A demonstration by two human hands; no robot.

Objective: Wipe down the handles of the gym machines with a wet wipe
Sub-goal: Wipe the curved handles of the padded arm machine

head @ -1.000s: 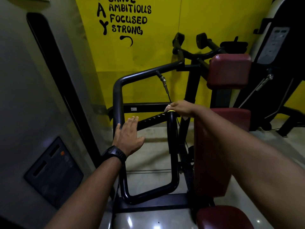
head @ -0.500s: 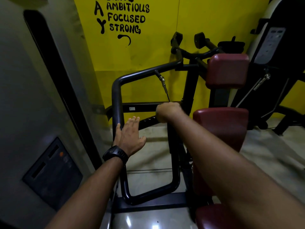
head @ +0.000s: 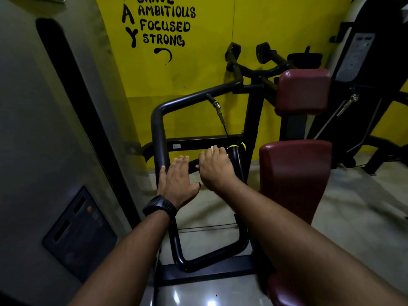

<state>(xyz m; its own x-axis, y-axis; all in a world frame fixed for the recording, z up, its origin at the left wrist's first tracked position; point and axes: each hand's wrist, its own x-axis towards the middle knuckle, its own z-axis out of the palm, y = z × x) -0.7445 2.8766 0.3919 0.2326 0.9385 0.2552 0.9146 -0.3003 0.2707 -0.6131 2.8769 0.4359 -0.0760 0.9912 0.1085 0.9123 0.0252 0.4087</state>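
Two bare hands worked at one black pressing machine against the yellow wall (head: 276,29). The right hand (head: 215,170) was curled over the slanted handle (head: 193,163), its fingers wrapped down around the bar just short of the yellow-ringed end (head: 238,147). The wet wipe (head: 213,148) showed only as a few pale scraps past those fingertips; the rest lay hidden under the palm, so its size and folds could not be made out. The left hand (head: 178,180) was flat, fingers straight and pressed together, lying beside the bent black frame tube (head: 157,129), though whether it touched the tube was unclear. One black watch (head: 160,207) sat on the left wrist. Three maroon pads were in view: an upper one (head: 302,91), a middle one (head: 295,173) and a lower one (head: 284,290) cut off by the bottom edge. Two black grip ends (head: 233,49) rose behind. One grey shroud (head: 44,129) filled the left side, its dark panel (head: 79,233) too dim to read. Four lines of black lettering (head: 164,25) were painted on the wall, the top line cropped.
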